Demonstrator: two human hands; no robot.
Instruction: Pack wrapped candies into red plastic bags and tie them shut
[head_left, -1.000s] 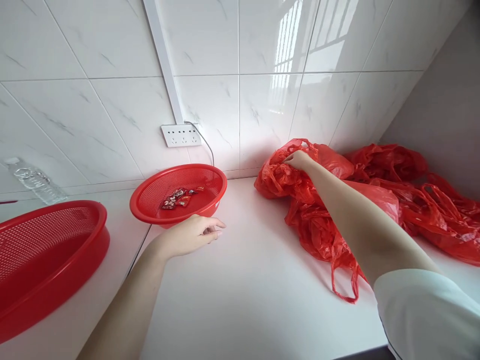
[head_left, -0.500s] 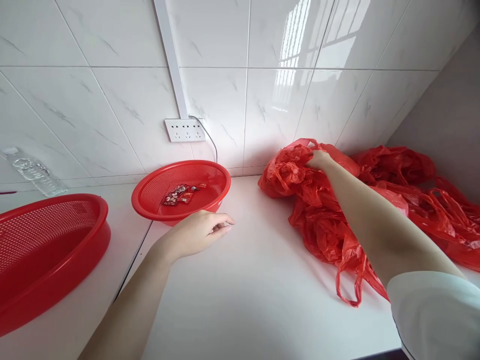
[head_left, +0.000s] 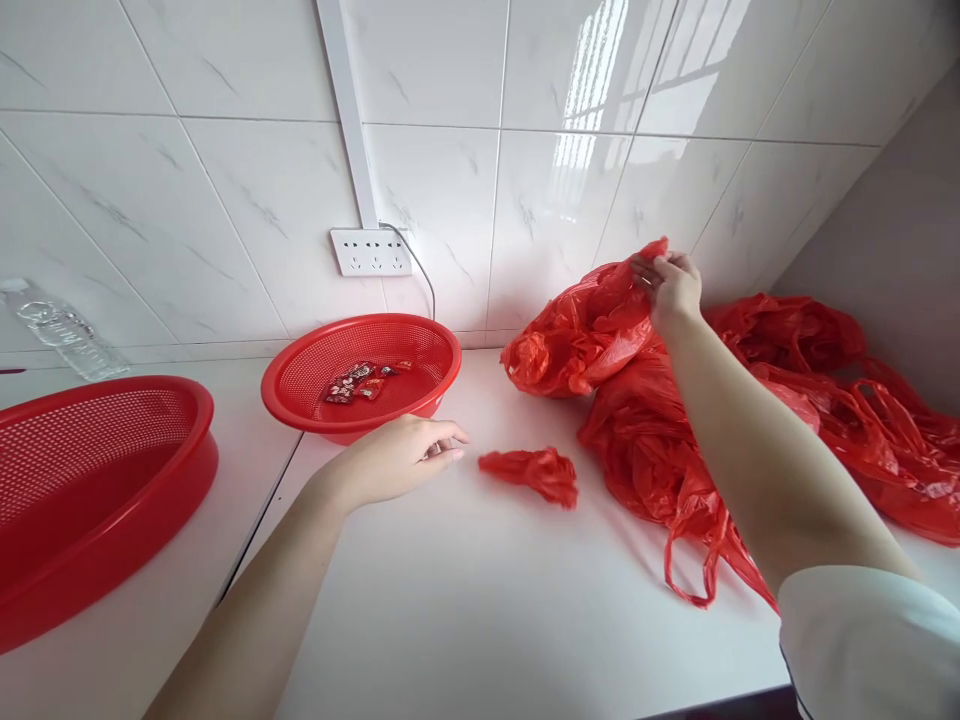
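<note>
At the right, my right hand [head_left: 676, 288] pinches the upper edge of a crumpled red plastic bag [head_left: 581, 325], raised and tilted against the heap. More red plastic bags [head_left: 652, 445] lie bunched under and beside it, one with a handle loop trailing over the table. A small scrunched red plastic bag [head_left: 534, 474] lies apart on the white table, between my two hands. My left hand [head_left: 397, 455] hovers in front of the round red basket [head_left: 276, 390], its fingers loosely apart and holding nothing. Several small dark-red packets [head_left: 352, 382] sit inside that basket.
Another red perforated basket [head_left: 202, 440] stands at the left. Behind it a clear plastic bottle [head_left: 71, 330] leans by the tiled wall. A socket panel [head_left: 371, 252] with a grey cable is on the wall. More red bags [head_left: 885, 430] spread to the far right.
My right hand has drawn the bag's edge upward and a little to the right. A small scrunched bag now lies on the table, where there was none. My left hand has stayed nearly still.
</note>
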